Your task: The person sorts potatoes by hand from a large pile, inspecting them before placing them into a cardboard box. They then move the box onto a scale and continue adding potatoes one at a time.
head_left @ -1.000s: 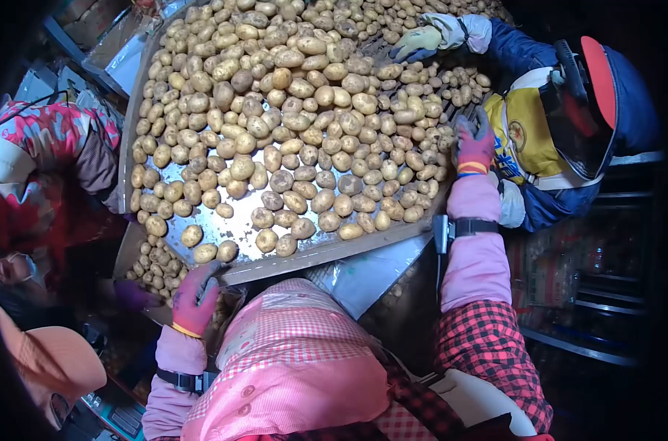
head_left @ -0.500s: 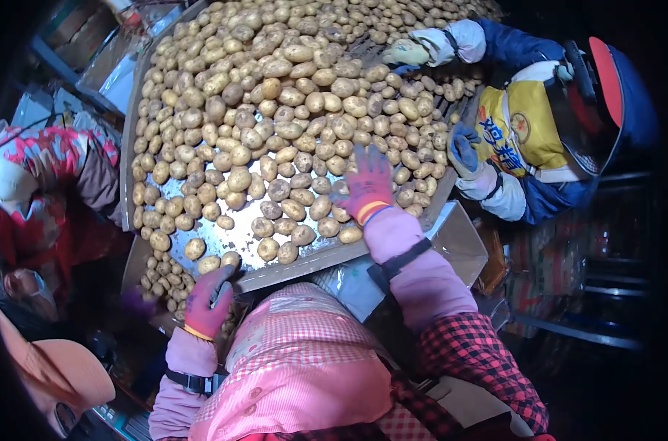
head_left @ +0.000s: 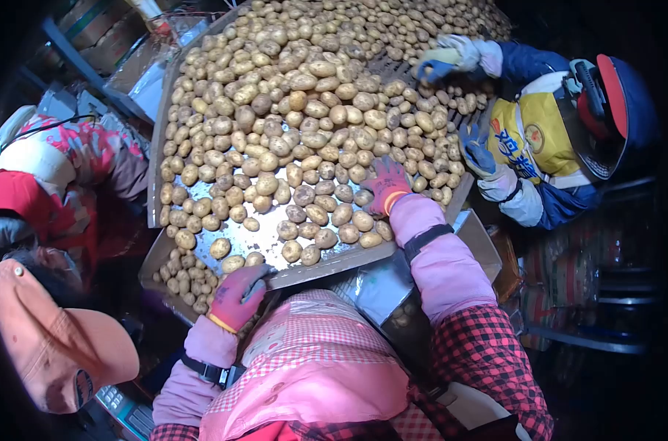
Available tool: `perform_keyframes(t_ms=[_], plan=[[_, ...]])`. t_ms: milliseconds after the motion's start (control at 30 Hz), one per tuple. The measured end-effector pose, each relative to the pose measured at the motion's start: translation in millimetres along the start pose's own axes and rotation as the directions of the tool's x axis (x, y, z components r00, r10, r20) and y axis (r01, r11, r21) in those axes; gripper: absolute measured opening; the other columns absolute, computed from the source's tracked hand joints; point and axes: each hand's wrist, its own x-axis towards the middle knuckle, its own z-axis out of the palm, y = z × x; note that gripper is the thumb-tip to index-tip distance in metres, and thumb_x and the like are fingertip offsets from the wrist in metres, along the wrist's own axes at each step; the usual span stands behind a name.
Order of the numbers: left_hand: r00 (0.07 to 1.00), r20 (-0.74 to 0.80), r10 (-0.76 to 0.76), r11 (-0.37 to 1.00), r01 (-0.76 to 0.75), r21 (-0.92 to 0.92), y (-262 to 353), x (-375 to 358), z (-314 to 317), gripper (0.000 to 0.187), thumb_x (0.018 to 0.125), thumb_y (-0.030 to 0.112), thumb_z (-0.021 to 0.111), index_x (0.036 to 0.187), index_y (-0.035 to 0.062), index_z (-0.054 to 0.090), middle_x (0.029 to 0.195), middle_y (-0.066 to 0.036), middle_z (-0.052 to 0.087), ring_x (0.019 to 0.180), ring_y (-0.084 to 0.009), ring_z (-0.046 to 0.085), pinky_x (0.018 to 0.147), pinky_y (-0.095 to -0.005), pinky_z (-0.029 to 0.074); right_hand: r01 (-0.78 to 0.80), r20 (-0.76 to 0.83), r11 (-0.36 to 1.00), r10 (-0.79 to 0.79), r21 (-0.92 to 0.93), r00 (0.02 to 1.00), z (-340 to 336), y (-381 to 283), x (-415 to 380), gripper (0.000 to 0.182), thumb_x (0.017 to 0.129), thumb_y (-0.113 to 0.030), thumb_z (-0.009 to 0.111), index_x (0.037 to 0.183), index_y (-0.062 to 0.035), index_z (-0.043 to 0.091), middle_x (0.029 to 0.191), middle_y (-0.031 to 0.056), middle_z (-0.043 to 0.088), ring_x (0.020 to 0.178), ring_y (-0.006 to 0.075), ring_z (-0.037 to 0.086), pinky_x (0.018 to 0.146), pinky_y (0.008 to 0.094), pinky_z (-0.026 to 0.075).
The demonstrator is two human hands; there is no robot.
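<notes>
Head view: my right hand (head_left: pixel 387 188), fingers spread over potatoes (head_left: pixel 317 214) on the tray (head_left: pixel 268 241) with none visibly gripped, should press lightly, while my left hand (head_left: pixel 237 299) curls beside that tray, hold unclear.

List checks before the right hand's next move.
1. Right hand at the potatoes: ok, fingers spread among them.
2. Potato under its palm: cannot tell, palm hidden.
3. Left hand clear of the right: ok, apart, by the tray's near edge.
4. Co-worker's nearer hand clear of the right: ok, a gap shows.
5. Box near the left hand free of potatoes: not ok, many inside.
</notes>
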Motion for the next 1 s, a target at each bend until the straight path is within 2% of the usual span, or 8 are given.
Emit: perform_keyframes(t_ms=[167,233,400,467,700,767,833,1000], plan=[[0.992,0.051,-0.115,0.982,0.121,-0.144,10,8,-8,0.038,0.090,0.017,0.060,0.125,0.0034,0.058,0.113,-0.016,0.065,0.106,-0.0287,0.062,0.091,-0.0355,0.048,0.087,-0.381,0.890,0.101,0.448,0.919,5,-16,-22,0.060,0.059,-0.033,0.082,0.113,-0.0157,0.065,0.131,0.0168,0.050,0.121,0.0369,0.047,0.104,0.0440,0.038],[0.927,0.202,-0.316,0.629,0.364,-0.687,7,21,10,0.041,0.096,0.023,0.054,0.130,-0.0003,0.053,0.116,-0.013,0.064,0.109,-0.0228,0.060,0.093,-0.0332,0.047,0.347,-0.472,0.639,0.029,0.687,0.881,-19,-67,-52,0.056,0.064,-0.026,0.081,0.114,-0.0105,0.063,0.102,0.0151,0.063,0.096,0.0332,0.062,0.086,0.0393,0.051],[0.998,0.018,-0.053,0.928,0.056,-0.368,16,49,8,0.041,0.102,0.028,0.044,0.131,0.0000,0.051,0.119,-0.010,0.062,0.108,-0.0162,0.059,0.096,-0.0301,0.045,0.503,-0.470,0.689,-0.260,0.522,0.844,-64,-133,-97,0.070,0.062,-0.026,0.083,0.126,-0.0196,0.055,0.108,0.0109,0.061,0.099,0.0319,0.061,0.082,0.0415,0.051],[0.901,0.371,-0.227,0.178,0.413,-0.893,30,53,-3,0.040,0.102,0.029,0.044,0.128,-0.0001,0.053,0.118,-0.009,0.063,0.105,-0.0159,0.060,0.094,-0.0297,0.046,0.557,-0.488,0.644,-0.309,0.525,0.816,-66,-132,-102,0.076,0.061,-0.039,0.082,0.128,-0.0190,0.053,0.110,0.0109,0.059,0.098,0.0322,0.061,0.080,0.0424,0.050],[0.901,0.407,-0.150,0.316,0.433,-0.844,3,37,26,0.044,0.102,0.036,0.044,0.122,-0.0007,0.055,0.104,-0.008,0.064,0.089,-0.0156,0.063,0.080,-0.0299,0.052,0.576,-0.501,0.745,-0.376,0.337,0.780,-61,-151,-112,0.079,0.059,-0.052,0.080,0.123,-0.0132,0.054,0.102,0.0136,0.061,0.092,0.0322,0.063,0.074,0.0417,0.051],[0.900,0.404,-0.165,0.189,0.431,-0.882,28,33,2,0.044,0.101,0.038,0.044,0.121,-0.0003,0.056,0.104,-0.008,0.064,0.089,-0.0148,0.063,0.080,-0.0304,0.052,0.637,-0.522,0.706,-0.434,0.309,0.734,-69,-155,-116,0.080,0.058,-0.051,0.081,0.122,-0.0108,0.054,0.095,0.0127,0.063,0.085,0.0317,0.064,0.070,0.0416,0.051],[0.869,0.494,0.029,0.274,0.469,-0.840,36,33,-13,0.045,0.101,0.037,0.044,0.123,-0.0006,0.056,0.107,-0.008,0.064,0.091,-0.0149,0.063,0.082,-0.0304,0.051,0.601,-0.438,0.709,-0.438,0.369,0.785,-75,-154,-121,0.079,0.056,-0.051,0.082,0.119,-0.0097,0.057,0.092,0.0124,0.064,0.079,0.0312,0.065,0.066,0.0406,0.051],[0.864,0.502,-0.029,0.424,0.465,-0.777,22,26,-7,0.046,0.101,0.038,0.045,0.123,-0.0014,0.055,0.109,-0.009,0.065,0.093,-0.0169,0.063,0.084,-0.0313,0.051,0.705,-0.539,0.620,-0.484,0.345,0.689,-83,-160,-122,0.070,0.057,-0.055,0.080,0.111,-0.0126,0.064,0.085,0.0106,0.066,0.073,0.0303,0.065,0.062,0.0411,0.051]])
